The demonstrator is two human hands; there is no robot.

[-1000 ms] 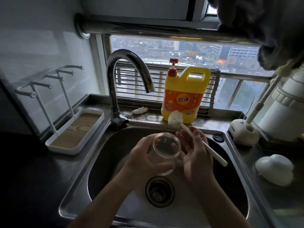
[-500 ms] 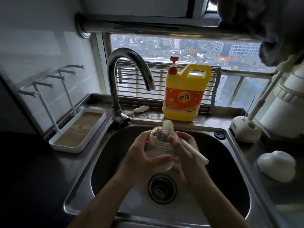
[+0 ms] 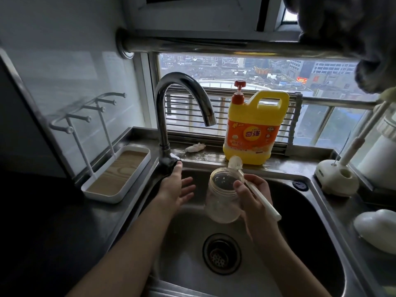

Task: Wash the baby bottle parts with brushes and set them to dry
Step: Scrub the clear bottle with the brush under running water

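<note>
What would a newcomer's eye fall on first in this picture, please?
The yellow detergent jug stands on the ledge behind the sink. Over the sink, the right hand holds a clear bottle and a white brush, while the open left hand reaches to the tap's base.

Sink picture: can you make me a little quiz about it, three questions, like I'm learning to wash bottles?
1. True or false: a bottle hangs on the drying rack.
2. What does the right hand hold? A) nothing B) bottle and brush together C) only the brush
3. Fill in: the left hand, fingers straight, reaches to the base of the ___.
Key: 1 false, its pegs are bare. 2 B. 3 tap.
</note>
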